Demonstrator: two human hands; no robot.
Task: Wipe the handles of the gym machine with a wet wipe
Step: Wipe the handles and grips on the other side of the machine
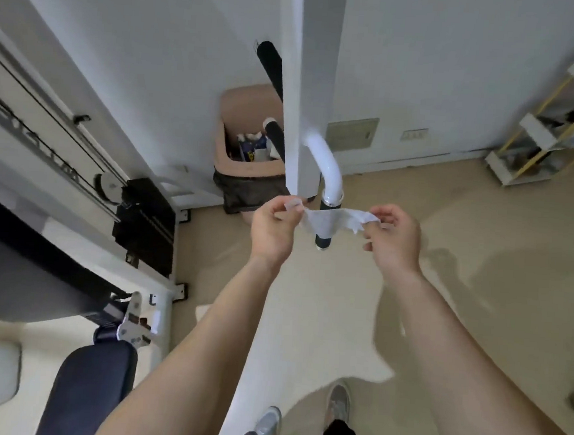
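Left hand is pinching one end of the wet wipe, which stretches rightward in front of the black grip of the white handle to the right hand, pinching the other end. So the handle sits right between both hands, long axis roughly vertical, crossing the wipe. Neither hand looks nearer, honestly. Two more black grips sit up and left, beyond the left hand.

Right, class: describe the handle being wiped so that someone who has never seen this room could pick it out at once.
Find the white upright post of the gym machine near the wall. A white curved tube bends down from it and ends in a short black grip. Unlike the two other black grips behind the post, this one has a white wet wipe stretched across it between the left hand and right hand.
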